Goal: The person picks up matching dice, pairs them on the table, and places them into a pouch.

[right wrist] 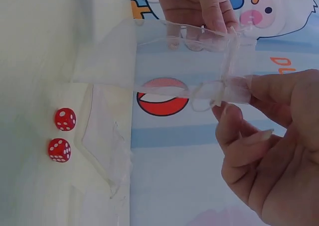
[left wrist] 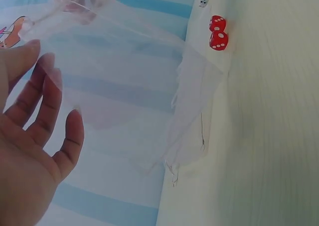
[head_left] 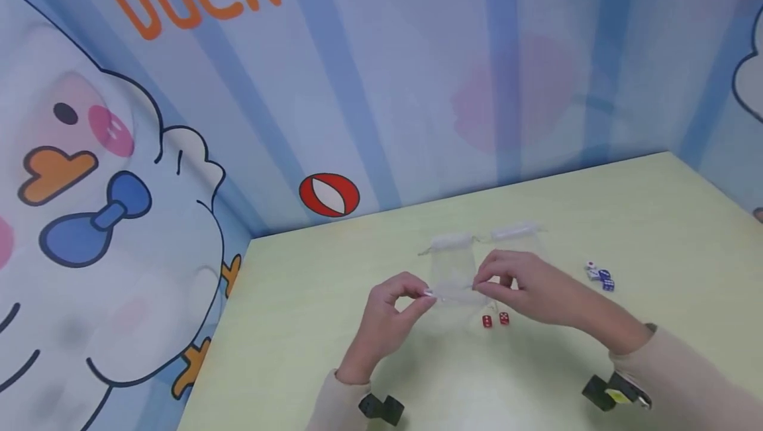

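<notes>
A sheer white drawstring pouch (right wrist: 112,56) is stretched between my two hands, above the table. My left hand (head_left: 393,315) pinches one corner of its top edge between thumb and fingers. The opposite corner of that edge is pinched by my right hand (head_left: 533,285), and a thin loop of cord (right wrist: 202,104) hangs by those fingertips in the right wrist view. Through the sheer cloth nothing shows inside the pouch. Two red dice (head_left: 487,321) lie on the table just in front of my right hand.
Two more sheer pouches lie farther back, a left one (head_left: 451,241) and a right one (head_left: 514,231), with cords at their ends. Several blue and white dice (head_left: 605,279) sit clustered right of my right hand. A printed wall (head_left: 387,87) borders the pale table (head_left: 286,325).
</notes>
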`<state>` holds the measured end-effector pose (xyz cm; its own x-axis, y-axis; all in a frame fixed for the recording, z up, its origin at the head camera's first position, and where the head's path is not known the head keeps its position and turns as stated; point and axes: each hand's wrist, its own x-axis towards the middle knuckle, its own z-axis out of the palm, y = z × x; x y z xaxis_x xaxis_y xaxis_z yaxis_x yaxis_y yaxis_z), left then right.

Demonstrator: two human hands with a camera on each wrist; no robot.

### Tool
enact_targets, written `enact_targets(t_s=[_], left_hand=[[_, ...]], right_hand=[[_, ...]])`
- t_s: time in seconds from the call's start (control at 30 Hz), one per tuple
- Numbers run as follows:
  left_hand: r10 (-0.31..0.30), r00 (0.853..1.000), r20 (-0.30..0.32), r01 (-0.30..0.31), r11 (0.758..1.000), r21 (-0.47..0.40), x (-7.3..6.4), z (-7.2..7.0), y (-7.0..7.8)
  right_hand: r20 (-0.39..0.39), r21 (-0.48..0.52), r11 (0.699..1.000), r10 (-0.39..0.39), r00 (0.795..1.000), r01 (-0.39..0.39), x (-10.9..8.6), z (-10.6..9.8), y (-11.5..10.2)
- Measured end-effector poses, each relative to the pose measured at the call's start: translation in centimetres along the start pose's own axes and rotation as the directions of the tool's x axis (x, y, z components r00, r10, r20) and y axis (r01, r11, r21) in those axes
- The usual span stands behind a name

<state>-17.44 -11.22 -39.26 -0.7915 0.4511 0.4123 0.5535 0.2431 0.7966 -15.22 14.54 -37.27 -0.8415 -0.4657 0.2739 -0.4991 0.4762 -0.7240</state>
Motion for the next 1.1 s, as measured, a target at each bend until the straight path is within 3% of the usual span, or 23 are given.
enact_targets(t_s=[0.1, 0.23, 0.4, 0.5, 0.57, 0.63, 0.7, 0.77, 0.9, 1.0, 1.1], left_hand=[[-0.024, 1.0, 0.017, 0.024, 1.0, 0.011, 0.0, 0.7, -1.2], [-0.016, 1.0, 0.023, 0.015, 1.0, 0.027, -0.2, -0.1, -2.4], [0.07, 0.998, 0.006, -0.07, 0.997, -0.016, 0.3, -0.4, -1.4], [0.145, 0.989, 0.019, -0.146, 0.987, 0.072, 0.5, -0.3, -0.4], [0.176, 0.983, 0.052, -0.183, 0.962, 0.202, 0.7, 0.1, 0.2], [0.185, 0.979, 0.082, -0.202, 0.923, 0.329, 1.1, 0.5, 0.4], [0.184, 0.978, 0.096, -0.207, 0.889, 0.409, 1.4, 0.9, 0.5], [0.192, 0.976, 0.103, -0.218, 0.875, 0.431, 1.5, 1.0, 0.6], [0.241, 0.96, 0.141, -0.278, 0.872, 0.402, 1.5, 0.6, 0.7], [0.264, 0.945, 0.193, -0.325, 0.823, 0.465, 1.6, 0.3, 0.7], [0.245, 0.94, 0.237, -0.339, 0.753, 0.564, 1.5, 0.1, 0.7]], right_hand=[[0.079, -0.023, 0.999, 0.043, 0.996, -0.041, 0.0, 0.1, -0.1], [0.103, 0.012, 0.995, 0.095, 0.99, -0.097, 1.1, 1.2, -0.7], [0.052, -0.017, 0.989, 0.15, 0.987, -0.149, 1.0, 1.5, -1.1], [0.054, -0.019, 0.992, 0.129, 0.99, -0.128, 1.3, 1.7, -1.4], [0.059, 0.0, 0.992, 0.127, 0.99, -0.127, 1.5, 1.9, -1.7], [0.052, 0.019, 0.99, 0.136, 0.989, -0.137, 1.5, 2.0, -1.9], [0.041, 0.031, 0.988, 0.147, 0.988, -0.149, 1.4, 1.9, -1.9], [0.04, 0.059, 0.986, 0.154, 0.987, -0.156, 1.4, 1.9, -1.9], [0.059, 0.078, 0.988, 0.128, 0.99, -0.132, 1.8, 2.0, -1.9], [0.063, 0.045, 0.993, 0.108, 0.992, -0.111, 2.2, 2.1, -1.9], [0.061, 0.035, 0.993, 0.114, 0.992, -0.116, 2.3, 2.1, -2.0]])
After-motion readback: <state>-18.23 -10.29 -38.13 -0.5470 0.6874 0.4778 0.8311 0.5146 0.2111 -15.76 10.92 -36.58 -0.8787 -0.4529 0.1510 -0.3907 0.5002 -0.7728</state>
